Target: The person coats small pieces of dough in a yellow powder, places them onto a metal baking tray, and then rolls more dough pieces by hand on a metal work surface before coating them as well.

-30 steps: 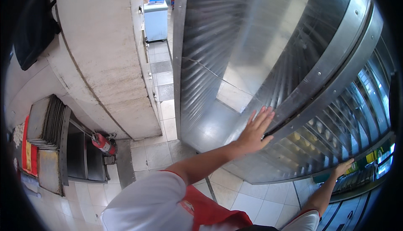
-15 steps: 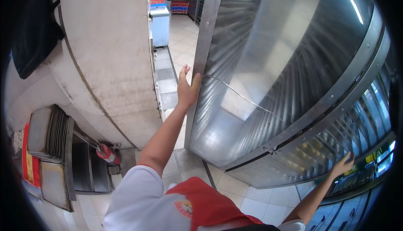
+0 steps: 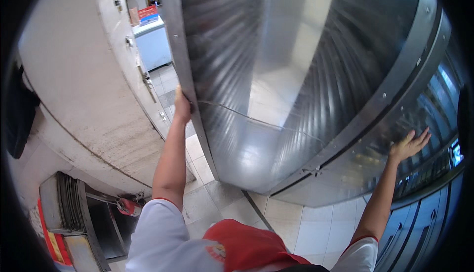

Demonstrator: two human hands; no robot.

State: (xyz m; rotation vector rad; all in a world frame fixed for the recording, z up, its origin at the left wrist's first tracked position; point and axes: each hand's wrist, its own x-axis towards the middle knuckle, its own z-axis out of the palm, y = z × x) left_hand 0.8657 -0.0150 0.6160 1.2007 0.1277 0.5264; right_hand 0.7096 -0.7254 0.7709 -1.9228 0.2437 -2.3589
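Note:
A tall metal tray rack [image 3: 296, 161], with ledges along its inner sides and a thin wire across its front, stands close before me. My left hand [image 3: 182, 107] is at its left upright, fingers closed round the edge and partly hidden behind it. Over on the right, my right hand [image 3: 410, 146] lies with fingers spread against the rack's ribbed right section. It holds nothing.
Beside the rack on the left is a worn pale door [image 3: 79, 74] with latches on its edge. Beyond the gap is a white chest [image 3: 153, 44] with red and blue crates. Stacked trays [image 3: 71, 205] and a red fire extinguisher [image 3: 129, 207] are at lower left.
The view has shifted, and the rack and doorway now appear farther left. My left hand's fingers, apart before, have closed on the rack's edge. My right hand has moved forward along the rack's side.

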